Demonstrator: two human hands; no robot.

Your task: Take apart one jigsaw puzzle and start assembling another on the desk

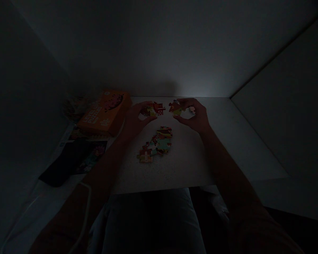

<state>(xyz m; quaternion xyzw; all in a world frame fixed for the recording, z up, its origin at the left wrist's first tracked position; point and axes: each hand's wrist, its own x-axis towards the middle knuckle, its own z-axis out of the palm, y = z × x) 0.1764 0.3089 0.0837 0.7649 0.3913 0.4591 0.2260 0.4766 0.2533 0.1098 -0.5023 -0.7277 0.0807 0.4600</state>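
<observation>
The scene is very dark. My left hand (137,119) is closed around red and green jigsaw puzzle pieces (159,108), with a small white cross pattern on the red part. Facing it across a narrow gap, my right hand (197,115) pinches a brown and green puzzle piece (176,107) between thumb and fingers. Another small pale piece (192,110) shows by the right palm; whether it is held or lies behind, I cannot tell. Below both hands, a loose pile of puzzle pieces (163,144) in teal, red and green lies on the table.
An orange puzzle box (106,111) stands at the left of the white table (185,169). In front of it lie a dark elongated object (65,162) and a printed picture sheet (96,155). A pale cable (88,201) crosses my left forearm. Walls close in behind and at right.
</observation>
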